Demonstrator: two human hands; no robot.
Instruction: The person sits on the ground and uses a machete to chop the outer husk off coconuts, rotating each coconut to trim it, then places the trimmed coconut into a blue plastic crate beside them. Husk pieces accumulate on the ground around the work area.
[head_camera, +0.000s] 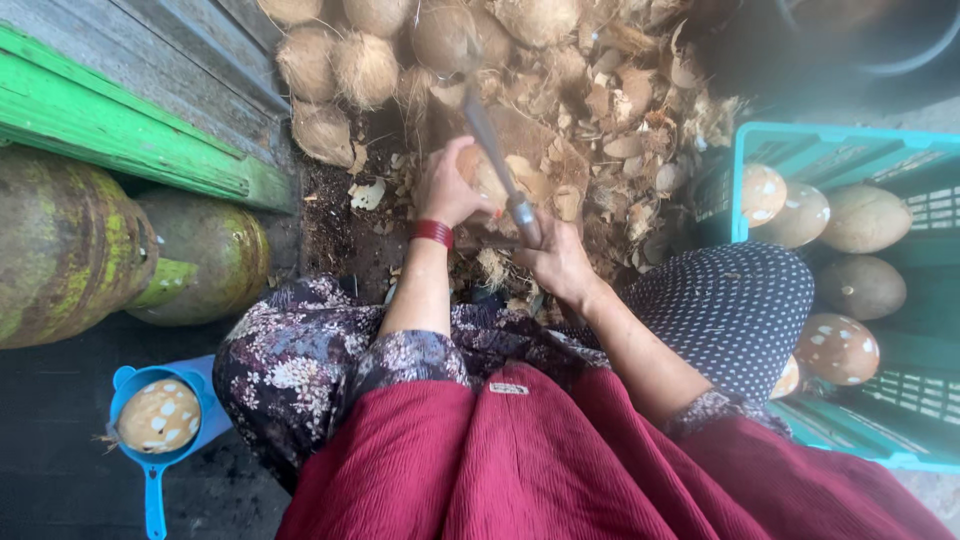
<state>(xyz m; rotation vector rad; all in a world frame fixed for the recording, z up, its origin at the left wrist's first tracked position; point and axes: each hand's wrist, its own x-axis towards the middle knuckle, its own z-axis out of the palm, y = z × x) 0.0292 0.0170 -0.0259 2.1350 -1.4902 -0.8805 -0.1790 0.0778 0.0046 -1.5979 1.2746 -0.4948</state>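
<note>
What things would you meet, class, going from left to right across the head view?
Green gas cylinder → blue scoop holding a peeled coconut → left hand on a coconut → right hand gripping the knife → teal crate of peeled coconuts.

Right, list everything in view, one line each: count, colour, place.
coconut in hand: one, pale brown, centre, under the left hand.
blade: one, grey metal, across that coconut.
husked coconuts: several, fibrous tan, top.
husk scraps: many, brown, on the ground, top centre.
crate: one, teal, right.
peeled coconuts: about seven, tan with white patches, in the crate.
scoop: one, blue, bottom left, holding one peeled coconut.
gas cylinders: two, worn green, left.
beam: one, green, upper left.
wristband: one, red, left wrist.
left hand: on the coconut.
right hand: gripping the blade's handle.
</note>
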